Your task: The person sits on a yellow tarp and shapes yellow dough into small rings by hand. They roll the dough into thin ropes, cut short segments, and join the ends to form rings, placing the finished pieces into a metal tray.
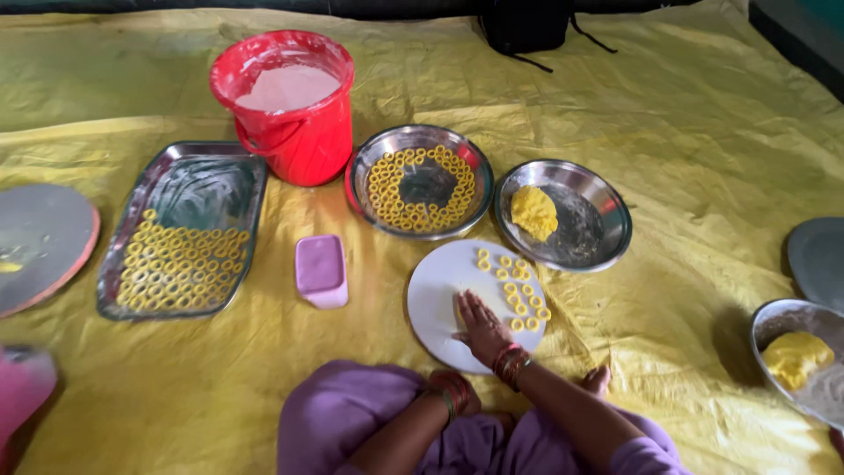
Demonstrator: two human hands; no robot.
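Note:
My right hand [482,327] lies flat, palm down, on a round white board [440,299] in front of my knees. Whether anything is under the palm is hidden. Several small yellow dough rings [519,295] sit on the board's far right part, just beyond my fingertips. My left hand [457,393] is tucked by my purple-clad lap, with only the bangled wrist showing. A steel plate [598,242] beyond the board carries a lump of yellow dough [534,212].
A round steel plate [360,176] and a rectangular steel tray [202,185] both hold many dough rings. A red bucket [299,141] of white contents stands behind them, a pink lidded box [321,268] in front. A steel bowl [774,321] with dough lies far right. Yellow sheet underneath.

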